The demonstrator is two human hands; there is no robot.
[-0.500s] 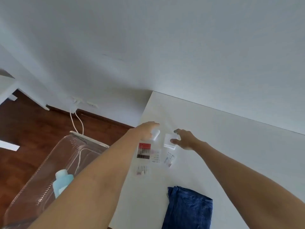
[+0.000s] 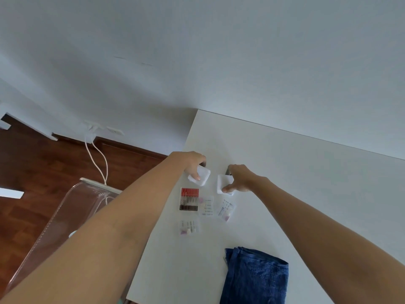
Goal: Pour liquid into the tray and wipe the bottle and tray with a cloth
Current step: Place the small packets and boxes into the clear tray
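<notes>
Hands have both closed in on the two small white containers at the middle of the head view, the only view there is. Half a second ago the left hand hovered over its white piece with fingers spread; now it grips the left white tray, thumb on its near face, and the piece sits tilted as if lifted off the table. The right hand pinches the right white tray, thumb on its lower edge, something dark just behind its fingers that I cannot identify.

Below them lie four clear cases of small bits, the red-topped case nearest the left hand. The blue cloth lies folded at the lower middle, untouched. At lower left stands a clear bin; the pale blue bottle inside it, plain a moment ago, is now almost wholly hidden behind the left forearm.

Judging by this, trays are being set out; pouring and wiping have not begun.
</notes>
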